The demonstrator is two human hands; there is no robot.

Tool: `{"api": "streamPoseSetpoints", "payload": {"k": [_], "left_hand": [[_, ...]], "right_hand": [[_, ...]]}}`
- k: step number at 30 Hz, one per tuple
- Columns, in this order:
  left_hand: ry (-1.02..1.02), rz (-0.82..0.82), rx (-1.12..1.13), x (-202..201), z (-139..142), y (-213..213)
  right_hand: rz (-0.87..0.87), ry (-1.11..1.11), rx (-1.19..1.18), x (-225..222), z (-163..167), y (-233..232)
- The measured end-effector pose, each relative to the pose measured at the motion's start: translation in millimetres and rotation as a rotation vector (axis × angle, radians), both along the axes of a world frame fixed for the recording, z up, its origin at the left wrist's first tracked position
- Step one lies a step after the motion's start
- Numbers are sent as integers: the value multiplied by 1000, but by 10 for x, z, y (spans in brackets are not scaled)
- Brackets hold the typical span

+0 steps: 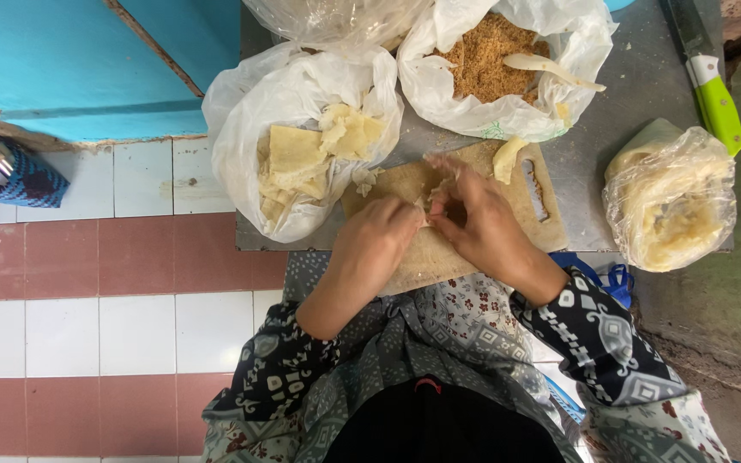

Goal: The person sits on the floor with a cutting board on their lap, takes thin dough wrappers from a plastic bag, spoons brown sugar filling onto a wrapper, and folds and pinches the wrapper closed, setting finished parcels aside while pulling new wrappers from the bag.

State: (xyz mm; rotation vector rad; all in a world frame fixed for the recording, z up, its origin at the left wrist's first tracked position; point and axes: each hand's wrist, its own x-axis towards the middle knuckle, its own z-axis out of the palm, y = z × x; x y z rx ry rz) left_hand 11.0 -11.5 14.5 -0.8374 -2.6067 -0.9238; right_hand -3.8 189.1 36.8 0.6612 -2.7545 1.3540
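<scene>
Together, left hand [379,236] and right hand [473,219] pinch a small wrapper [429,206] over the board [439,249] on the table [628,94]. Around them: bag of wrappers [298,137] at left, bag of brown filling [495,64] beyond, another bag [675,201] and green-handled knife [713,99] at right

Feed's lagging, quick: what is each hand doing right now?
Left hand: closed, pinching the thin pale wrapper.
Right hand: closed, pinching the same wrapper.

Green-handled knife [713,90], blue woven pouch [10,176]
</scene>
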Motion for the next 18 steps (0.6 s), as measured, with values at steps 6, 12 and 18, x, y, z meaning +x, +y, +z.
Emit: {"api": "streamPoseSetpoints", "payload": {"k": [6,12,18], "left_hand": [[74,-67,-95,26,-15,-101],[-6,-56,-116,-91,17,-69],[-171,-78,-104,-189,46,-60]], "right_hand": [[83,214,176,110,-20,126],[53,198,88,81,-41,156],[120,82,-71,97,-71,96]]}}
